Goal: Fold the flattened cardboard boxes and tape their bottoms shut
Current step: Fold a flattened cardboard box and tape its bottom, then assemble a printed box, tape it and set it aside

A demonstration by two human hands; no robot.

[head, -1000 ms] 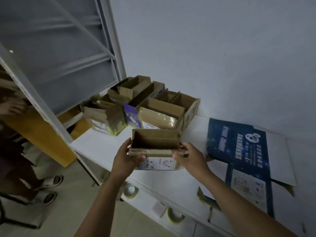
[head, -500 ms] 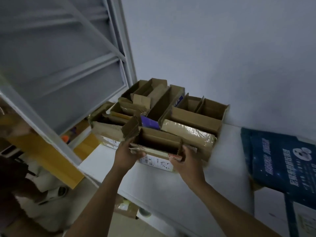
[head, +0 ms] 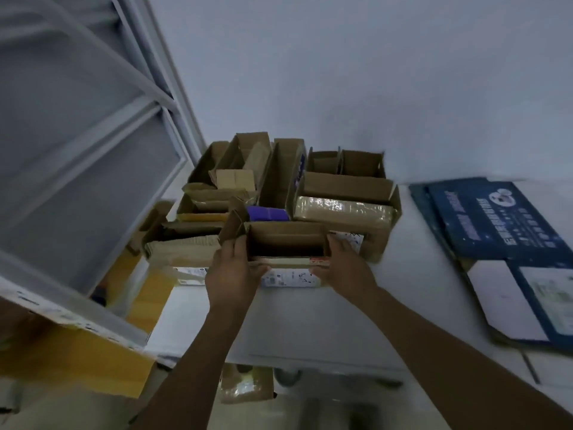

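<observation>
Left hand (head: 231, 274) grips the left end of the open-topped cardboard box (head: 285, 240). Its thumb is on the near wall and its fingers reach up over the end, beside a raised side flap. Right hand (head: 344, 268) grips the right end, with the thumb on the near rim and the fingers curled round the end wall.

The box sits between the two hands, mouth up, with its long side running left to right. A white printed label shows on the near face, below the thumbs. The base seems to rest on the white table (head: 310, 324), though the hands hide the contact.

Just behind, touching or nearly so, is a cluster of folded boxes (head: 344, 184), all mouth up and packed together against the wall. One of them, directly behind the right hand, has a glossy taped face (head: 341, 209). A purple panel (head: 268, 214) shows behind the held box.

To the right, well apart, flattened blue boxes (head: 496, 221) lie flat on the table. At far left stands a grey metal shelf frame (head: 93, 125).
</observation>
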